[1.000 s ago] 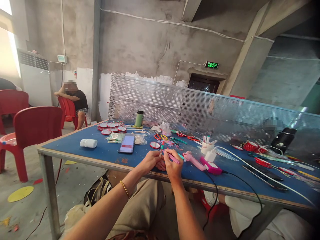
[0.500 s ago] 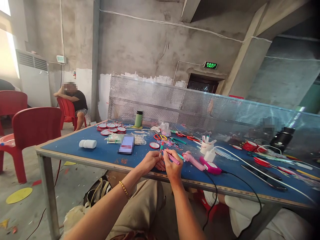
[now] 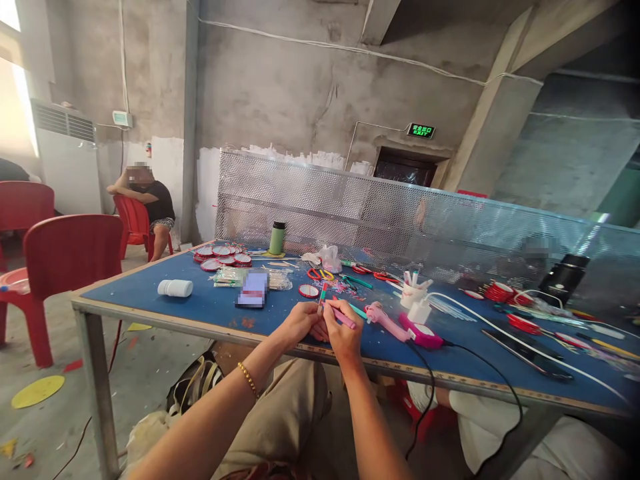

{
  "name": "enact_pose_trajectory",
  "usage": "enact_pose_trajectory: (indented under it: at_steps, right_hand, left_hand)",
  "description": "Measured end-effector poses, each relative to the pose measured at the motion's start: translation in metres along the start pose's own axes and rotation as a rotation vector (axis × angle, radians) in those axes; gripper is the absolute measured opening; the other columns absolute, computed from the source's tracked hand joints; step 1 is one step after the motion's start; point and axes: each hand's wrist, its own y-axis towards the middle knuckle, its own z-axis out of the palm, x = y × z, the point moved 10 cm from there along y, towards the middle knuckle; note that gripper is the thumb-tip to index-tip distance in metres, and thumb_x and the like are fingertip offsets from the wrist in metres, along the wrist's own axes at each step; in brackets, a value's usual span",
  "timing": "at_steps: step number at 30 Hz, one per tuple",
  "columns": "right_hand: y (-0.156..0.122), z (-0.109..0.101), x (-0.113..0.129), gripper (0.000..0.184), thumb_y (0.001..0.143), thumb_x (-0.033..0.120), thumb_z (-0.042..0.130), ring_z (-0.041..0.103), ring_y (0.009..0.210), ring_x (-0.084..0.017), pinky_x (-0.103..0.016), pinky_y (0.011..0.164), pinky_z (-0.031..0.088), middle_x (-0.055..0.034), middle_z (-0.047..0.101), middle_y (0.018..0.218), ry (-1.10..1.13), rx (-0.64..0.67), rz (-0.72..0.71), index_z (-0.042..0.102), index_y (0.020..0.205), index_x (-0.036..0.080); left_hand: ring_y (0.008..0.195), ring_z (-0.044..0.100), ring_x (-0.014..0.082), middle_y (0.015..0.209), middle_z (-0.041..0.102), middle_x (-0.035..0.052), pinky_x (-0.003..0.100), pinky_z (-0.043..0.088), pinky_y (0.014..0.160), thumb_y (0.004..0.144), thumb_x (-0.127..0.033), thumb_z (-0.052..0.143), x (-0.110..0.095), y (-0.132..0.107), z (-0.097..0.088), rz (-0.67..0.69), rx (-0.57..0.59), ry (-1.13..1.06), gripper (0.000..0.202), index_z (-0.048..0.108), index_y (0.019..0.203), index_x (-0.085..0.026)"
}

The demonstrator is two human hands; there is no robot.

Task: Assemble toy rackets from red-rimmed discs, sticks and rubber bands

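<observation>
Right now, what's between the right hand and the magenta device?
Head view: a pink tool and a teal stick lie between the right hand and magenta device.

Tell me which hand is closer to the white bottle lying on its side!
The left. The left hand is to the right of the white bottle; the right hand is even farther right, past the left one.

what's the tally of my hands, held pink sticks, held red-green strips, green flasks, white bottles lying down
Left hand and right hand: 2
Pink stick: 1
Red-green strip: 1
Green flask: 1
White bottle: 1
Total: 6
</observation>
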Motion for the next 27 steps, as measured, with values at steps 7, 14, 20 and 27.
enact_pose_trajectory:
  at_steps: [7, 14, 20, 27]
  right_hand:
    - [0.0001, -0.0021, -0.0013, 0.016, 0.088, 0.024, 0.057, 0.066, 0.063, -0.017, -0.029, 0.068, 0.052, -0.0015, 0.070, 0.068, -0.001, -0.014, 0.007, 0.065, 0.075, 0.021]
    - [0.0000, -0.0032, -0.0027, 0.016, 0.088, 0.023, 0.057, 0.065, 0.062, -0.017, -0.028, 0.066, 0.052, -0.0016, 0.068, 0.066, 0.000, -0.019, 0.014, 0.064, 0.074, 0.020]
    - [0.0000, -0.0012, 0.0002, 0.015, 0.087, 0.023, 0.057, 0.062, 0.059, -0.016, -0.027, 0.063, 0.050, 0.0000, 0.068, 0.066, 0.002, 0.008, 0.001, 0.064, 0.074, 0.020]
    - [-0.0004, -0.0012, -0.0001, 0.016, 0.087, 0.023, 0.057, 0.061, 0.058, -0.016, -0.029, 0.065, 0.050, 0.0003, 0.066, 0.064, -0.003, 0.007, 0.003, 0.063, 0.073, 0.021]
  left_hand:
    - [0.074, 0.065, 0.0133, 0.095, 0.068, 0.0038, 0.030, 0.057, 0.066, 0.097, -0.038, 0.059, 0.0008, 0.0003, 0.0000, 0.001, 0.001, -0.003, 0.027, 0.064, 0.107, -0.013]
    - [0.078, 0.066, 0.0143, 0.098, 0.068, 0.0046, 0.031, 0.057, 0.068, 0.096, -0.037, 0.059, 0.0017, 0.0016, 0.0001, -0.002, 0.006, -0.008, 0.027, 0.063, 0.109, -0.014]
    - [0.076, 0.066, 0.0138, 0.097, 0.068, 0.0043, 0.030, 0.057, 0.067, 0.097, -0.038, 0.058, 0.0008, 0.0003, 0.0000, -0.007, -0.004, -0.008, 0.028, 0.063, 0.109, -0.014]
    - [0.078, 0.066, 0.0145, 0.099, 0.068, 0.0048, 0.031, 0.057, 0.069, 0.097, -0.037, 0.059, 0.0019, 0.0003, -0.0003, -0.020, -0.011, -0.006, 0.028, 0.063, 0.110, -0.014]
